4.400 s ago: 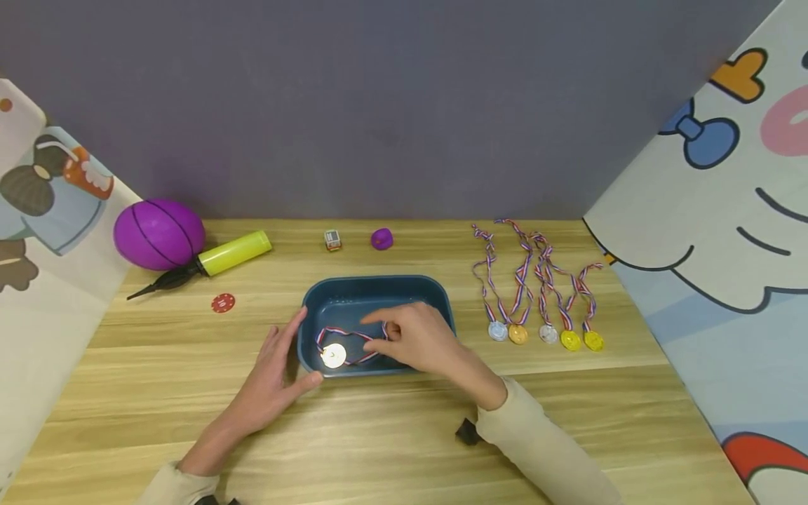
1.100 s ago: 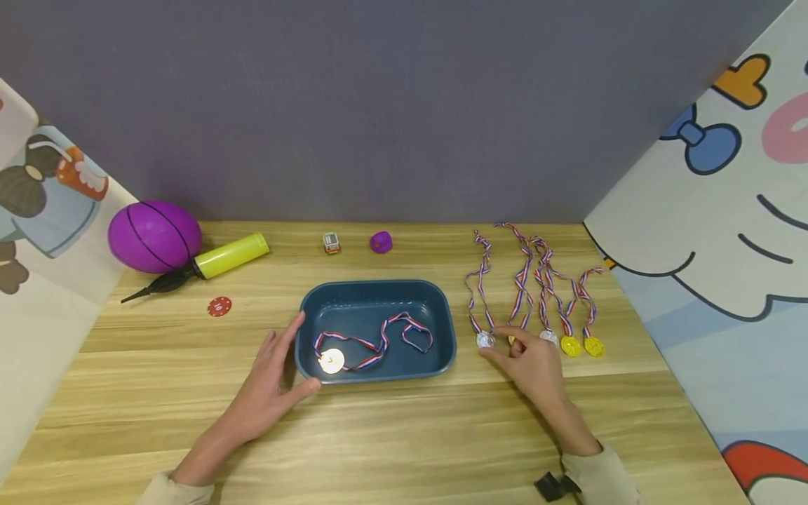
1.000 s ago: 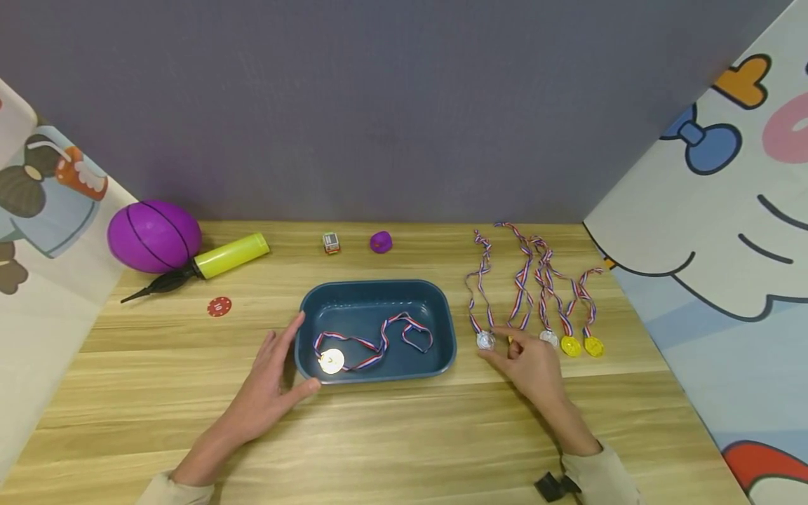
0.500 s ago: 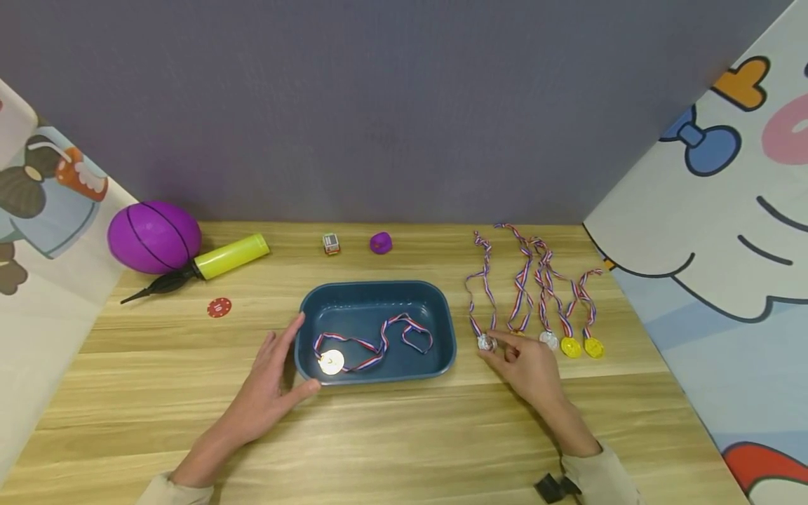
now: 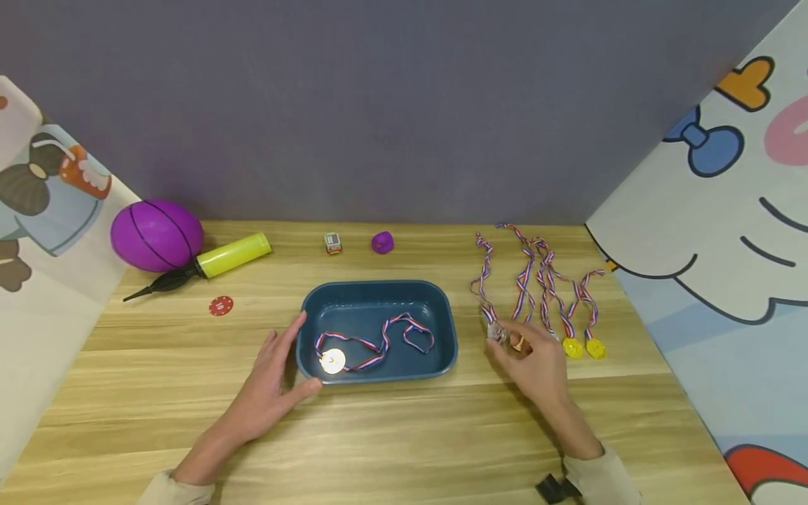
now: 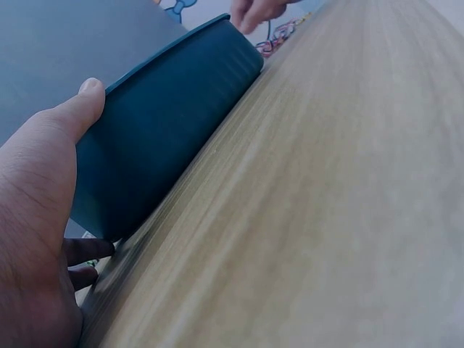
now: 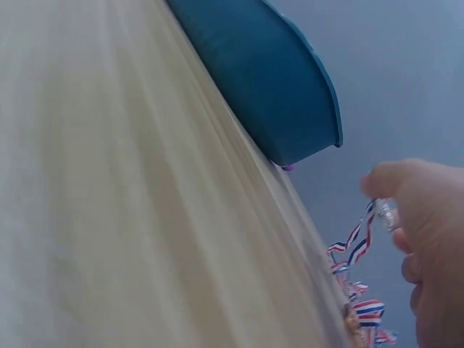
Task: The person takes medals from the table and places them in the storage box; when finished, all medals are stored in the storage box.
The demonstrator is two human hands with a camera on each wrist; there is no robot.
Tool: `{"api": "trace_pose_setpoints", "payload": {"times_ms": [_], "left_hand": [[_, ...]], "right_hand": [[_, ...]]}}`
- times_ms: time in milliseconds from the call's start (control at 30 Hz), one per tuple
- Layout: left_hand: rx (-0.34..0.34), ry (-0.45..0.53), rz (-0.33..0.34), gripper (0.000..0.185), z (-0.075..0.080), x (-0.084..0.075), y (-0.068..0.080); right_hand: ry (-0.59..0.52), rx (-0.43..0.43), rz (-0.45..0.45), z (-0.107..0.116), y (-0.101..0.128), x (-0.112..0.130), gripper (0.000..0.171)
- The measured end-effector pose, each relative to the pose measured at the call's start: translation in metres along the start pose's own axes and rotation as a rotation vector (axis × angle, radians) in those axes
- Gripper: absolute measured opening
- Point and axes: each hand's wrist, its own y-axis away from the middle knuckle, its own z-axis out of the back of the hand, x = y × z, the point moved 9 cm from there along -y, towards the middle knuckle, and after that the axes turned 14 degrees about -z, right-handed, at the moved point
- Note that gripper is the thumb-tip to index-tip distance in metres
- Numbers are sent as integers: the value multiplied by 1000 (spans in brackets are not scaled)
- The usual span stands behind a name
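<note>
Head view: right hand (image 5: 535,359) at the near end of the medal row on the wooden table (image 5: 404,435), thumb and forefinger pinching a silver medal (image 5: 496,332) and tilting it up off the wood, its striped ribbon (image 5: 482,277) trailing away toward the wall. Just beside the pinch, a gold medal (image 5: 517,344) partly hidden under the fingers. Farther right, two yellow medals (image 5: 583,348) flat on the table, ribbons running back alongside the others. Left hand (image 5: 273,382) open and relaxed, fingers straight along the left end of the blue tray (image 5: 379,290), thumb against its near corner. Inside the tray, one medal with ribbon (image 5: 332,360), disc at the near left, ribbon looping across the floor to the right. Along the back edge: purple ball (image 5: 156,235), yellow pump (image 5: 217,259) touching it, red chip (image 5: 221,306) nearer, a small toy car (image 5: 333,243) and a small purple object (image 5: 381,242).

Left wrist view: left hand (image 6: 36,239) flat against the tray's (image 6: 167,130) outer wall, thumb laid up along the rim, lower fingers reaching under the corner, nothing gripped. Right hand's fingertips (image 6: 254,11) just visible beyond the far end.

Right wrist view: right hand (image 7: 420,239) curled, silver medal (image 7: 386,213) held edge-on between thumb and forefinger, ribbon (image 7: 355,246) hanging below it down to the table (image 7: 130,217). Tray (image 7: 268,80) well apart to the left.
</note>
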Motion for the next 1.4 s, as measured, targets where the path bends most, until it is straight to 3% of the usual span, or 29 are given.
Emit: {"api": "trace_pose_setpoints", "payload": {"times_ms": [267, 500, 633, 800, 933, 1200, 1400], "left_hand": [[-4, 8, -7, 108, 0, -2, -2], [4, 6, 11, 109, -2, 1, -2], [5, 4, 21, 110, -2, 2, -1], [5, -2, 26, 110, -1, 1, 0], [5, -4, 25, 110, -1, 1, 0], [4, 1, 18, 110, 0, 0, 0], [5, -6, 19, 110, 0, 1, 1]], "right_hand": [[-218, -137, 72, 20, -11, 10, 34], [-413, -174, 99, 26, -22, 22, 32], [-605, -166, 120, 25, -29, 32, 31], [-875, -69, 175, 16, -35, 46, 33], [-994, 48, 185, 2, -35, 54, 37], [-1289, 280, 79, -27, -36, 57, 24], [-1355, 370, 65, -36, -37, 61, 23]]}}
